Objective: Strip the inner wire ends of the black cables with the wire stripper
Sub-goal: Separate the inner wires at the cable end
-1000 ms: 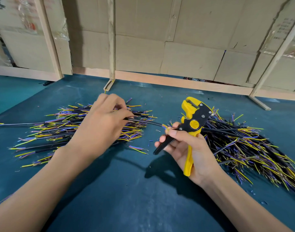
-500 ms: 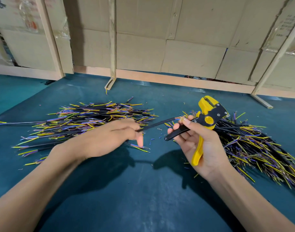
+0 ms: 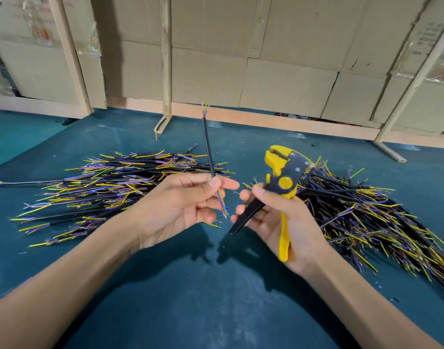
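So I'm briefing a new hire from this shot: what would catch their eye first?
Probably the yellow-and-black wire stripper gripped in the right hand, just right of centre. Next, the single black cable that the left hand pinches upright, coloured wire ends showing at both tips. Behind the hands, two big heaps of cables, the left pile and the right pile, sprawl across the teal table.

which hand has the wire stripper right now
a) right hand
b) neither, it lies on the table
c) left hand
a: the right hand grips the yellow and black wire stripper by its handles, while the left hand pinches a single black cable standing nearly upright.
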{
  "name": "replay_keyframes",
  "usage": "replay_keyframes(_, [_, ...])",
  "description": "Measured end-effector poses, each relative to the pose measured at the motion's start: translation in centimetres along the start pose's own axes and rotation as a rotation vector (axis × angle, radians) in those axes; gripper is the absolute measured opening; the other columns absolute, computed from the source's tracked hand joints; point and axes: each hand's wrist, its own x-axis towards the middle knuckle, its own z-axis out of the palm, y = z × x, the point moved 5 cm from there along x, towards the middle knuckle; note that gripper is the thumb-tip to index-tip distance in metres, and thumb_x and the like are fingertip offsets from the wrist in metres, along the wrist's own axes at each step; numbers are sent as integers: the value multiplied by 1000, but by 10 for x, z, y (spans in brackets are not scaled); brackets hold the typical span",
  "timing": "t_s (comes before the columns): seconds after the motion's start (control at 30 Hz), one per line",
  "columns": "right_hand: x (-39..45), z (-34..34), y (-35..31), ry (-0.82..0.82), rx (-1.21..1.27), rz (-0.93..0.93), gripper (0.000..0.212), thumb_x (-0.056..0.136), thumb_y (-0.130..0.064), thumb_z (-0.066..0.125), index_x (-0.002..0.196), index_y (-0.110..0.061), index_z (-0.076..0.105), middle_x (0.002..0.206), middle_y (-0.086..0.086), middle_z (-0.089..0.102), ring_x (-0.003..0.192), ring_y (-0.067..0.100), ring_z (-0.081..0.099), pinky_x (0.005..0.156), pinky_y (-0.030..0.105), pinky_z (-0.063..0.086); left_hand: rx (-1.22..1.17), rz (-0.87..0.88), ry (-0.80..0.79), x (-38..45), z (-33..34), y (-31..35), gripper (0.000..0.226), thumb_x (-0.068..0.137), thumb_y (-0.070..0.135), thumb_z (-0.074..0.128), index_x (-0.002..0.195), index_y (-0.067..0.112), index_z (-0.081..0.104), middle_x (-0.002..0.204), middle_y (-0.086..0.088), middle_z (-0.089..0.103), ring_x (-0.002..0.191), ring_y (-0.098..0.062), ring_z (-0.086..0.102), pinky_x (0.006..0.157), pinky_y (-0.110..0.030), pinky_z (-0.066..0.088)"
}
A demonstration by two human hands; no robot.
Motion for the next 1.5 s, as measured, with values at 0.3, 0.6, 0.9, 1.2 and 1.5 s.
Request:
replay_keyframes(0.3, [-5, 10, 2, -102, -127, 3, 21, 79, 6, 71, 94, -4, 59, 81, 18, 66, 69, 35, 66, 72, 47, 59, 26, 43, 83, 3, 3, -11, 25, 94, 22, 59, 108, 9, 75, 97, -11, 71, 75, -27, 65, 70, -37, 48])
replay_keyframes(0.6, [-5, 9, 6, -113, -195, 100, 20, 77, 7, 72, 92, -1, 61, 76, 17, 62, 65, 35, 64, 72, 51, 58, 23, 30, 115, 4, 1, -10, 44, 81, 18, 72, 125, 17, 71, 77, -4, 62, 72, -15, 59, 66, -25, 51])
replay_keyframes(0.9, [-4, 6, 7, -114, -152, 168, 17, 77, 6, 68, 89, -4, 63, 73, 15, 59, 65, 34, 64, 72, 51, 58, 99, -64, 33, 0, -5, -3, 44, 81, 14, 74, 124, 17, 72, 81, -5, 62, 71, -16, 57, 62, -25, 50])
replay_keyframes(1.2, [3, -3, 0, 8, -76, 32, 17, 76, 2, 70, 90, -5, 64, 75, 20, 59, 66, 34, 65, 67, 45, 59, -46, -211, -64, -4, 0, -7, 44, 78, 14, 77, 121, 12, 73, 78, -4, 64, 68, -13, 60, 61, -23, 50])
replay_keyframes(1.5, [1, -3, 1, 23, -43, 22, 16, 81, -15, 68, 91, -4, 61, 82, 18, 61, 69, 35, 63, 69, 48, 58, -154, -13, 115, 1, -10, 2, 38, 83, 11, 74, 121, 12, 73, 82, -2, 65, 68, -11, 62, 63, -23, 50])
